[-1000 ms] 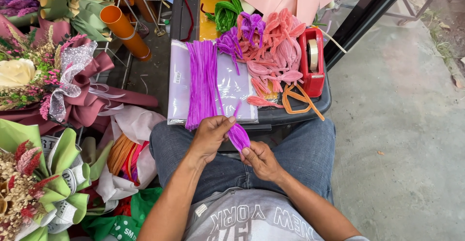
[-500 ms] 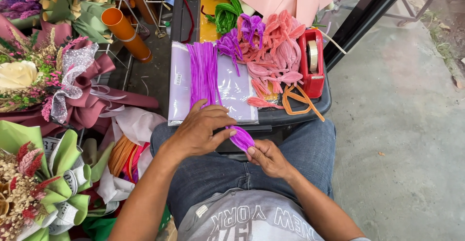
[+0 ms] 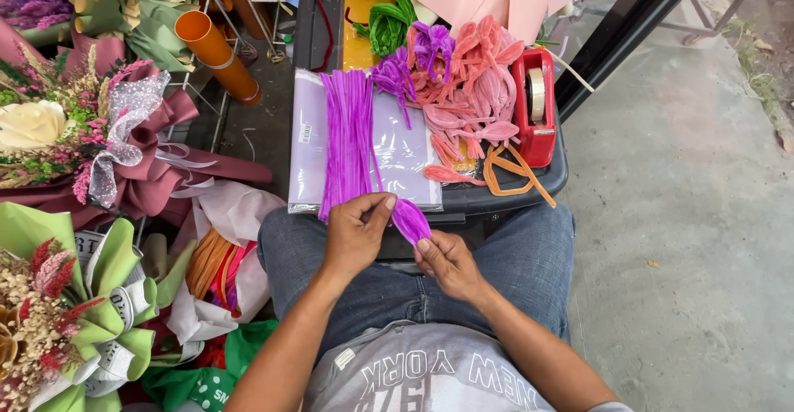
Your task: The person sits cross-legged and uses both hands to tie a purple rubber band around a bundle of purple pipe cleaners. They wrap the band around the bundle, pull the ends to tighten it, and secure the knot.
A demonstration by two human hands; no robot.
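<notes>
We sit w/ knees under the dark tray (image 3: 504, 201), which we take as our landmark. Nearest us, just short of the tray's front edge and over our lap, both hands work one purple pipe-cleaner loop (image 3: 410, 220). Left hand (image 3: 354, 234) is curled, thumb and fingertips pinched on the loop's upper end. Right hand (image 3: 447, 261) is also curled, fingertips pinching the loop's lower end from below. So both are closed on the same piece; it sits between them, bent into a petal shape.

On the tray, left part: a clear plastic packet w/ lilac backing (image 3: 401, 151), lying flat, and a bundle of straight purple pipe cleaners (image 3: 347, 139) on top of it, running front to back. Middle of the tray: a heap of pink bent petals (image 3: 471, 102), w/ an orange loop (image 3: 509, 172) at the front edge. Right part: a red tape dispenser (image 3: 536, 110) beside the pink heap. Further back on the tray: purple bent pieces (image 3: 418, 52), then green pipe cleaners (image 3: 389, 23).

Left of the tray, on the floor: wrapped bouquets (image 3: 91, 147) in maroon and green paper, and an orange tube (image 3: 217, 56) leaning further back. Right of the tray: bare concrete floor (image 3: 686, 213).
</notes>
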